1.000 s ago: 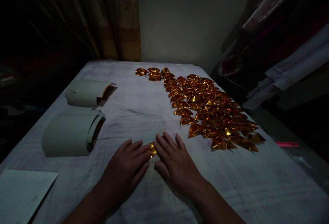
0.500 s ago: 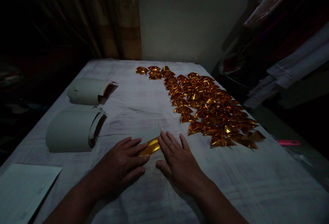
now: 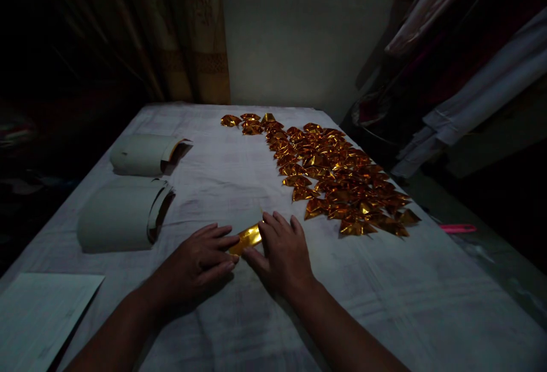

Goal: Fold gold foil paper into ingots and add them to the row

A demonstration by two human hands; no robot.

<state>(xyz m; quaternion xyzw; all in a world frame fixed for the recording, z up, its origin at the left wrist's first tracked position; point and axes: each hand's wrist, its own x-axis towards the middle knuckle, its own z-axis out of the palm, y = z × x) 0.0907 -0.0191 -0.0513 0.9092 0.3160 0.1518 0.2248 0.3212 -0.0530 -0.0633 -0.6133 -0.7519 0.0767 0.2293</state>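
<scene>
A folded strip of shiny gold foil paper (image 3: 248, 238) lies on the cloth between my hands. My left hand (image 3: 200, 258) rests at the strip's left end, its fingers stretched out and spread, the tips touching the paper. At the other end, the bent fingers of my right hand (image 3: 280, 255) cover the strip's right tip, while the thumb presses its near edge. What is under those fingers is hidden. Many folded gold foil pieces (image 3: 337, 175), pointed at both ends, are spread to the right and up toward the far end.
Two curved pale covers (image 3: 117, 215) stand on the left, with dark brown layers showing at their right ends. A white sheet (image 3: 43, 315) lies at the near left on the pale checked cloth (image 3: 222, 315). Clothes (image 3: 482, 87) hang at the right, near a pink handle (image 3: 458, 228).
My right thumb has moved left onto the strip's near edge, and the right fingers have bent. My left hand has shifted only slightly. The whole view has turned a little to the right.
</scene>
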